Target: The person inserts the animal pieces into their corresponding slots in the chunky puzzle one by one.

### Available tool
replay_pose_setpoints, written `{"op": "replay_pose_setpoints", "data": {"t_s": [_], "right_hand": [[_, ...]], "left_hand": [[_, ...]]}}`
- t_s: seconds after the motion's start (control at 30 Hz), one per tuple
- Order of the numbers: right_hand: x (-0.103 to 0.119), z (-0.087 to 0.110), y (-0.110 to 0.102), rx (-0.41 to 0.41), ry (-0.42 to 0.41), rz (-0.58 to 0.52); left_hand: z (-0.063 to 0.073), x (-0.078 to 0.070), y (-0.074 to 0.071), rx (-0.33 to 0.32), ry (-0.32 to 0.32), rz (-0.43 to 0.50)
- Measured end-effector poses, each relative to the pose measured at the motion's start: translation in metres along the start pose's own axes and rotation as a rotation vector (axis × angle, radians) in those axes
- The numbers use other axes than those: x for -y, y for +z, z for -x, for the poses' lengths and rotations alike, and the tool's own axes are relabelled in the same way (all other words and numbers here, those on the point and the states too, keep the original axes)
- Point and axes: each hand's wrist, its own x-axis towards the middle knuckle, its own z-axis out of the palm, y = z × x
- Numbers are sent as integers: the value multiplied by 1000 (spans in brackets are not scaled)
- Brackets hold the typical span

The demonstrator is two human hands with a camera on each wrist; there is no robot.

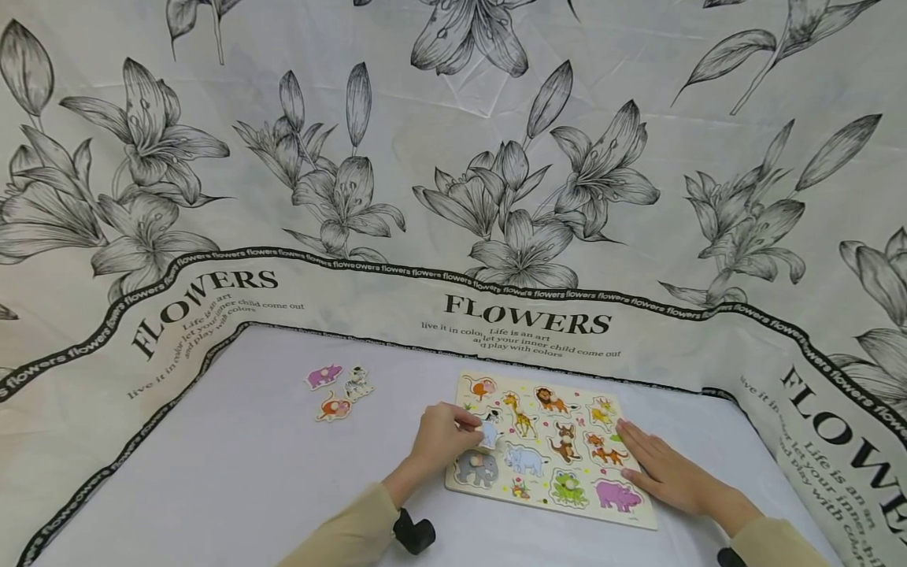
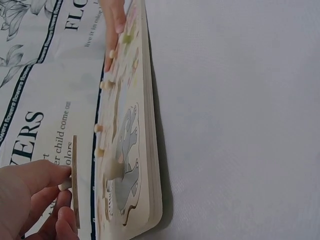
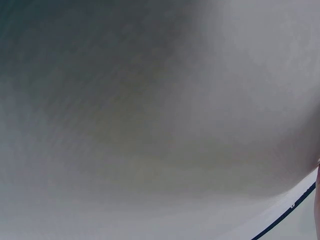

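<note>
In the head view a wooden animal puzzle board lies on the table, tilted slightly in the picture. My left hand pinches the small knob of a light-blue puzzle piece over the board's left side. Seen edge-on in the left wrist view, that piece stands apart from the board, and its picture is hidden. With straight fingers, my right hand rests on the board's right edge. A grey elephant piece with a knob sits at the near left corner. The right wrist view is mostly blurred white cloth.
Left of the board lie three loose pieces: a purple animal, a black-and-white animal and an orange animal. White cloth covers the table. Behind it rises a flower-printed cloth with a black border.
</note>
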Motion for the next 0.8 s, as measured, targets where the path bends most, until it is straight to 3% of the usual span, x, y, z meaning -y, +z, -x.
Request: {"op": "replay_pose_setpoints", "data": {"t_s": [0.8], "right_hand": [[6,1,-6,8,20,-28]], "left_hand": [[1,-13,38,81,38,5]]}}
